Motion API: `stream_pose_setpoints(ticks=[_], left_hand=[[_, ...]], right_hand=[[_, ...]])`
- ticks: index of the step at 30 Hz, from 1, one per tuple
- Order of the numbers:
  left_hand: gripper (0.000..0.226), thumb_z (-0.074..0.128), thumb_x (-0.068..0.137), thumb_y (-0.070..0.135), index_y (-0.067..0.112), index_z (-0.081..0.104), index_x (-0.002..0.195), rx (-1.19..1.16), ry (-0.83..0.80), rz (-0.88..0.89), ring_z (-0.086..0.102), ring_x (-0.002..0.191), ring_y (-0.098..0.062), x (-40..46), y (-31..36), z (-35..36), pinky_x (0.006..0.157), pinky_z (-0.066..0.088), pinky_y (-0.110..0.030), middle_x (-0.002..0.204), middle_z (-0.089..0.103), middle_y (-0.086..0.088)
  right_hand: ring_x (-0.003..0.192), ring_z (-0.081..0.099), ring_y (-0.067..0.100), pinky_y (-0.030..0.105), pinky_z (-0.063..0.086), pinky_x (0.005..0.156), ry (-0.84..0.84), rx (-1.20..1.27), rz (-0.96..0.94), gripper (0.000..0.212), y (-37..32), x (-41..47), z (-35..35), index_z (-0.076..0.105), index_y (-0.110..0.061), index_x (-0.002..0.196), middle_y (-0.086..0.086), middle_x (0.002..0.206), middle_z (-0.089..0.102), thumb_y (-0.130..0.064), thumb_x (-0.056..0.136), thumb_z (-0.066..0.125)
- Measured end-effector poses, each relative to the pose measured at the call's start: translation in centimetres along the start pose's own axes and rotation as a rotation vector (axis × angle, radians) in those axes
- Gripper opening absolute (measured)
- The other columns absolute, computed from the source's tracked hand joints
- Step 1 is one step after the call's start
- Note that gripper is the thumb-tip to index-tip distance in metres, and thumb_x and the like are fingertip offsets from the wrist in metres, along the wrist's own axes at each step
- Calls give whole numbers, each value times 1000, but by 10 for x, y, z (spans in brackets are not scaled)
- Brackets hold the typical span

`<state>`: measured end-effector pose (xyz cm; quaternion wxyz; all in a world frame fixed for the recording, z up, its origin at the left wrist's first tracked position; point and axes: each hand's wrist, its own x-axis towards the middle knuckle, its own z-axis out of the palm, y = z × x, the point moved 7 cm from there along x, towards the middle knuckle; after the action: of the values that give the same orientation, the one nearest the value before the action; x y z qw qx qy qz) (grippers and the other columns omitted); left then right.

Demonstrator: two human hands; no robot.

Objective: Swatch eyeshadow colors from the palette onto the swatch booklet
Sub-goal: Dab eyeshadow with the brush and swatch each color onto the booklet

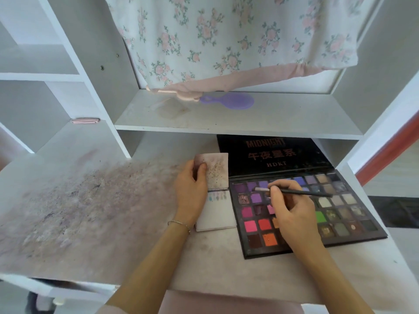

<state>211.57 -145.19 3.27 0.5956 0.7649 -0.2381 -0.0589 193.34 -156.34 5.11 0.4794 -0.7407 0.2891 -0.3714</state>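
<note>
Seen from the head camera, a person sits at a powder-stained white desk (95, 214), working between an open eyeshadow palette (301, 209) and a small swatch booklet (215, 191). The palette lies flat on the right of the desk, its black lid (272, 155) folded back under the shelf and printed with "MIDNIGHT" and "HDKT"; its pans run from purples and pinks on the near left to greens and greys on the right. The booklet sits just beside the palette's left edge, opened, with its smudged upper page (214, 169) raised and a row of faint colour swatches (217, 196) along the top of the lower page. The left hand (192, 189) grasps the upper page, thumb pressed on its face, with a thin bracelet (179, 223) at the wrist. The right hand (292, 214) is closed around a slim dark brush (294, 191), held level above the palette with its pale tip pointing left over the purple pans; whether the tip touches a pan cannot be told. On the shelf (238, 118) above lies a purple hand mirror (229, 100), partly under a hanging floral cloth (226, 37).
</note>
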Motion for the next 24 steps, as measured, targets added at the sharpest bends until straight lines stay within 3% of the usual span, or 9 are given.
stream_pose_setpoints(ticks=[5, 9, 13, 18, 20, 24], left_hand=[[21, 49, 93, 22, 17, 49, 73, -57, -38, -7, 49, 57, 3, -5, 1, 1, 50, 37, -12, 67, 53, 4], [25, 45, 94, 29, 10, 54, 80, -80, -89, -31, 53, 68, -12, -6, -1, 1, 60, 47, -37, 78, 59, -15], [30, 39, 97, 28, 20, 49, 69, -86, -60, -20, 45, 53, 4, -5, -1, -1, 49, 38, -12, 64, 49, 6], [30, 38, 97, 29, 22, 51, 71, -89, -55, -20, 47, 56, 4, -4, -5, 0, 51, 38, -12, 66, 51, 10], [29, 37, 97, 29, 21, 52, 73, -80, -53, -13, 47, 58, 4, -4, -5, 0, 53, 39, -13, 69, 52, 9], [28, 38, 97, 27, 22, 52, 74, -78, -53, -11, 46, 59, 6, -3, -6, 0, 55, 39, -12, 70, 51, 9]], right_hand=[[63, 59, 9, 15, 46, 54, -113, -106, -8, 25, 5, -7, 7, 53, -29, 76, -7, 69, 66, -12, 93, 45], [58, 55, 24, 32, 43, 51, -153, -171, -86, 20, 1, -9, 10, 52, -25, 75, 16, 58, 60, -29, 89, 38], [57, 53, 18, 23, 40, 47, -123, -161, -132, 27, -3, -10, 8, 51, -25, 70, 7, 55, 57, -37, 87, 35], [61, 56, 3, 7, 39, 50, -165, -185, -155, 19, -4, -10, 12, 45, -38, 73, -19, 62, 61, -29, 88, 40], [63, 55, 6, 8, 39, 51, -183, -207, -172, 18, -5, -9, 14, 44, -40, 74, -10, 53, 56, -30, 88, 41], [60, 54, 9, 9, 38, 50, -233, -223, -173, 19, -4, -10, 17, 45, -38, 70, -9, 54, 53, -33, 87, 41]])
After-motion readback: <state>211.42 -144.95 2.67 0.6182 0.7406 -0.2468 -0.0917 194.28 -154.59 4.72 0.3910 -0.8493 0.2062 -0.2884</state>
